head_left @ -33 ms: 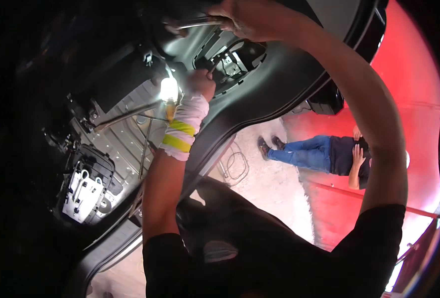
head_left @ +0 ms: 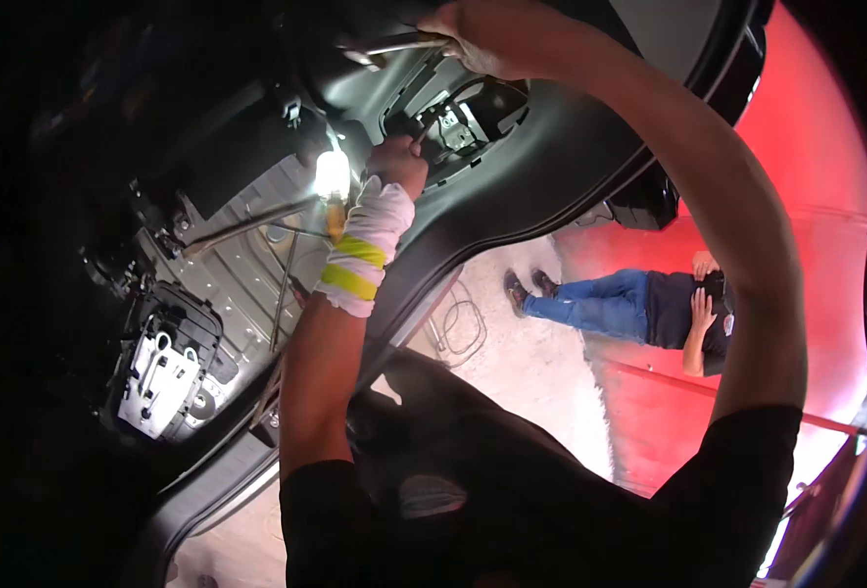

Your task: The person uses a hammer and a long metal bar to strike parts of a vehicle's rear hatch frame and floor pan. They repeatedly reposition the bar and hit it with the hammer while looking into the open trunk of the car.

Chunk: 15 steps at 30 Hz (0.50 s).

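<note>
My right hand [head_left: 478, 39], at the top of the view, is closed round the handle of a metal hammer [head_left: 394, 44], whose head points left. Below it, my left hand [head_left: 399, 165] is closed on a thin dark rod [head_left: 428, 125]. The rod slants up into an opening [head_left: 458, 127] in the dark side trim of a vehicle's cargo area, where bare metal parts show. White cloth with yellow bands [head_left: 360, 260] wraps my left wrist and forearm. The hammer head is apart from the rod.
A lit work lamp [head_left: 334, 176] hangs just left of my left hand. Long rods [head_left: 247, 228] cross the bare metal floor. A tray of tools [head_left: 164, 382] lies lower left. Outside, a person in jeans [head_left: 600, 306] stands by a red wall, near a coiled cable [head_left: 465, 328].
The hammer head has shifted slightly to the right and looks sharper. My left hand still grips the rod in nearly the same place.
</note>
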{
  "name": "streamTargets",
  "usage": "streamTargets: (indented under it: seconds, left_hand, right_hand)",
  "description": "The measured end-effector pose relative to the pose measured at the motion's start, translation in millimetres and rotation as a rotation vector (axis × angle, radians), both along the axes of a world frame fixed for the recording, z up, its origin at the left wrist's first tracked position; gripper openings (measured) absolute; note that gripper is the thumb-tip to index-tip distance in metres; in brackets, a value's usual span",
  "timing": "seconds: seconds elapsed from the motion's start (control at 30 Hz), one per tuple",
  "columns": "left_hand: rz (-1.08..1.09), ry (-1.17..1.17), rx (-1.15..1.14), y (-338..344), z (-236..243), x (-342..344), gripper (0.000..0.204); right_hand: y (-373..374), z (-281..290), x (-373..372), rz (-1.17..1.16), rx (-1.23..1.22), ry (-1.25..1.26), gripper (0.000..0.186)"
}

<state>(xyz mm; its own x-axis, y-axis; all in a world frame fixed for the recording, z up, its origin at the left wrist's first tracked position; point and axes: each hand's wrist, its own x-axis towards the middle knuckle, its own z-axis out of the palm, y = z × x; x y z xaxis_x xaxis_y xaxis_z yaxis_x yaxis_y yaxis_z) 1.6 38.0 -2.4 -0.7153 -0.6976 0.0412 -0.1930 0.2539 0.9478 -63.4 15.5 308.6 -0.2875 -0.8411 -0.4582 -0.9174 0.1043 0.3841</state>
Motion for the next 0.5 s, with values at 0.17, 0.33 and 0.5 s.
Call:
streamTargets:
  seconds: [0.17,0.33,0.5]
  left_hand:
    - [-0.028,-0.028,0.007,-1,18,14,0.018]
    - [-0.051,-0.046,-0.034,-11,50,22,0.018]
    - [-0.068,-0.040,0.079,-15,28,18,0.017]
  right_hand:
    - [-10,-48,-34,0.086,0.241,0.245,0.022]
    - [-16,-61,-49,-0.040,0.354,0.205,0.023]
    - [-28,-52,-46,-0.128,0.348,0.201,0.027]
